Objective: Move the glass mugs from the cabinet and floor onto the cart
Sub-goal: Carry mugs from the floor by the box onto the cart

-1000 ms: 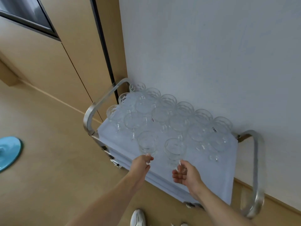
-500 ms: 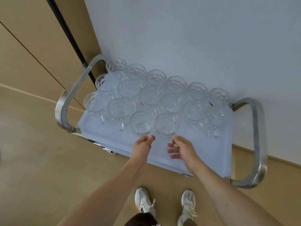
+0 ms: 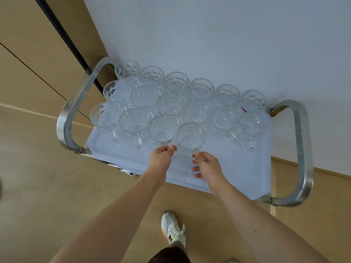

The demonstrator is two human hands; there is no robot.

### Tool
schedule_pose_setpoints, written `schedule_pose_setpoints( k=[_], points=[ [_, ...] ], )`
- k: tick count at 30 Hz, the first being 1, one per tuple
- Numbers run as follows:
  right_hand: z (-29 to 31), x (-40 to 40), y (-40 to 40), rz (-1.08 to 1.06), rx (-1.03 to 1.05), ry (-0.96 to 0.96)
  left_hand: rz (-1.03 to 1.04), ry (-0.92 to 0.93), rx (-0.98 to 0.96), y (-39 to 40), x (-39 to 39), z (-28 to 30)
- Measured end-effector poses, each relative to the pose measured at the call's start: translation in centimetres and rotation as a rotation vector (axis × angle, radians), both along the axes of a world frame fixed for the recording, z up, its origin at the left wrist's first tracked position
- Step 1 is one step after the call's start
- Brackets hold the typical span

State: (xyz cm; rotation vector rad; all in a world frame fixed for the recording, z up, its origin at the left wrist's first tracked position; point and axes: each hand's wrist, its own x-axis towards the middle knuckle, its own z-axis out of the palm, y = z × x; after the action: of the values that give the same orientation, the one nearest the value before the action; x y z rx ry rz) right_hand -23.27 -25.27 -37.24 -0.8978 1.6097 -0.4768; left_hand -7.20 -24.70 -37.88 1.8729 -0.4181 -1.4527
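Two glass mugs stand side by side at the front of the packed group on the cart's top shelf, just above the middle of the frame: the left front mug (image 3: 161, 132) and the right front mug (image 3: 190, 136), their rims touching or nearly so. The left hand (image 3: 161, 158) pinches the handle of the left front mug between thumb and fingertips, a narrow grip on the glass. The right hand (image 3: 206, 165) has its fingers loosely spread, one fingertip at the base of the right front mug's handle; it appears to touch rather than hold. The main risk, as I judge it, is glass against glass: the mugs behind sit in tight rows, the back row (image 3: 190, 86) close to the white wall (image 3: 228, 35), and a push on either front mug could knock it into its neighbours and chip a rim or start a chain of shifts. A sideways drag on a handle could also tip a mug. The pale blue cart top (image 3: 237, 168) has free room only along its near edge, so a mug pulled toward the person could reach the lip and fall to the wooden floor (image 3: 38, 186), near the white shoe (image 3: 171, 227). Leaning on the steel handle (image 3: 72, 114) at the left could roll the cart and rattle everything.
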Motion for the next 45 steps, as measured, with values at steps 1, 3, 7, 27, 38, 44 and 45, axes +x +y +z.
schedule_pose_setpoints(
  k=[1,3,7,27,38,44,45],
  points=[
    [0.1,-0.3,0.1,0.001,-0.007,0.005,0.006,-0.032,0.007,0.1,-0.1,0.2],
    [0.4,-1.2,0.4,-0.007,-0.018,0.007,0.027,-0.104,0.016,0.4,-0.2,0.6],
    [1.0,-3.7,1.5,-0.046,-0.019,-0.007,0.077,-0.235,0.030,1.5,-1.7,2.5],
    [14.4,-34.0,9.6,-0.080,-0.483,0.308,-0.772,-0.771,-0.509,5.6,-33.6,17.2],
    [16.0,-56.8,23.8,-0.395,-0.453,0.638,-1.293,-0.836,-0.944,12.0,-58.3,18.5],
    [15.7,-65.5,33.6,-0.644,-0.311,0.755,-1.546,-0.724,-1.146,19.1,-70.2,18.1],
    [15.5,-66.6,35.2,-0.691,-0.286,0.766,-1.593,-0.716,-1.194,20.3,-71.9,18.1]
  ],
)
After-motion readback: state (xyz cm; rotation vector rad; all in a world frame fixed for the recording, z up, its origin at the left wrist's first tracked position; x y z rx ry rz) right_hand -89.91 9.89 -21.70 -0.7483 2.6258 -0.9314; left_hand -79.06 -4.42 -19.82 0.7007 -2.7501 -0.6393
